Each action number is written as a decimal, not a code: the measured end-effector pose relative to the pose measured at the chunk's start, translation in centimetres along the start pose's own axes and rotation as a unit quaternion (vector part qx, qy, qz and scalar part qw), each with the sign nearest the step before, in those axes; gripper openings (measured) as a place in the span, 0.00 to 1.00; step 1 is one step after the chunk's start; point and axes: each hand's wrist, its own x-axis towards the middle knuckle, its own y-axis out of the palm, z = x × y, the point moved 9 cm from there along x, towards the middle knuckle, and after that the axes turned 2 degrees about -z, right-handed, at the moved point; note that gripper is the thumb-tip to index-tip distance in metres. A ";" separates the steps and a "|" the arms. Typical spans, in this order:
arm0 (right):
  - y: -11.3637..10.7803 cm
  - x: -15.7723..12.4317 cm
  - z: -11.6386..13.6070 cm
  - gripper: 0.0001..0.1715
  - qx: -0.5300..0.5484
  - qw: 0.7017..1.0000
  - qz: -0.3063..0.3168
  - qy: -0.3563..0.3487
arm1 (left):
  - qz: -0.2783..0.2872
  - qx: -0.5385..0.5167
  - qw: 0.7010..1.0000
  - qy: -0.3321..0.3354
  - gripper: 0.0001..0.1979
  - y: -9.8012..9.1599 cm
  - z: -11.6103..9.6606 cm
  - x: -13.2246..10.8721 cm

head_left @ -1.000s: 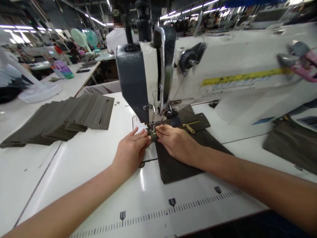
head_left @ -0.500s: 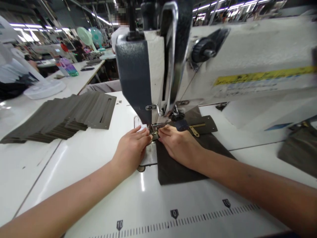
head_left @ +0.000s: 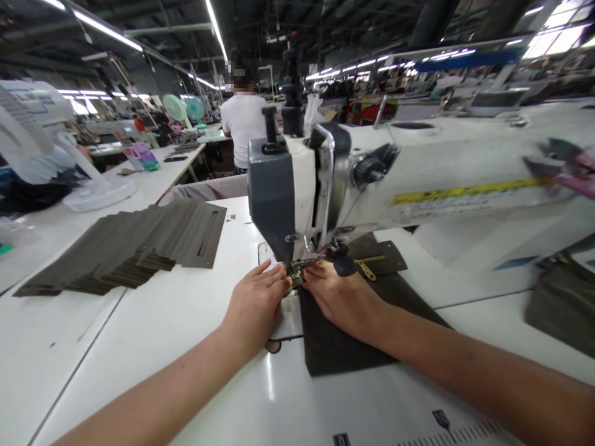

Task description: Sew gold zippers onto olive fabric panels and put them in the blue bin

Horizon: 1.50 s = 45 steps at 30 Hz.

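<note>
Now the view has tilted upward, while both hands stay at the presser foot (head_left: 297, 271) of the sewing machine (head_left: 320, 186). The left hand (head_left: 255, 303) and right hand (head_left: 344, 300) sit close together, arms reaching forward, fingers bearing on the olive fabric panel (head_left: 353, 337) beside its brass zipper (head_left: 367, 268); whether either actually grips, I cannot tell.
</note>
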 end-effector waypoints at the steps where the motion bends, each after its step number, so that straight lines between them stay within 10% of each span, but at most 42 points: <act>1: -0.1 0.1 0.0 0.10 0.002 1.000 -0.007 -0.002 | 0.001 0.002 1.000 -0.004 0.12 0.0 0.1 0.0; 22: -1.1 -0.2 -0.5 0.11 -0.015 0.997 -0.046 0.056 | -0.034 -0.014 0.999 -0.019 0.11 -0.8 0.5 -0.1; 28: -1.2 -3.4 -1.9 0.46 -0.101 0.983 0.005 0.155 | 0.063 0.092 0.988 -0.111 0.22 -0.3 0.2 -2.3; 35: -2.2 -9.3 3.3 0.50 -0.170 0.977 -0.028 0.129 | 0.104 -0.061 0.981 -0.150 0.21 -0.5 -5.1 -4.3; 39: -2.6 -9.9 9.0 0.48 -0.177 0.980 -0.090 0.017 | 0.030 -0.319 0.883 -0.343 0.09 -1.1 -4.8 -6.5; 42: -2.7 -10.0 12.8 0.49 -0.169 0.969 -0.157 -0.089 | -0.081 -0.335 0.826 -0.445 0.12 -4.0 -1.4 -9.6; 45: -1.9 -10.4 14.0 0.44 -0.126 0.962 -0.197 -0.143 | -0.204 -0.201 0.814 -0.505 0.17 -12.4 4.5 -15.2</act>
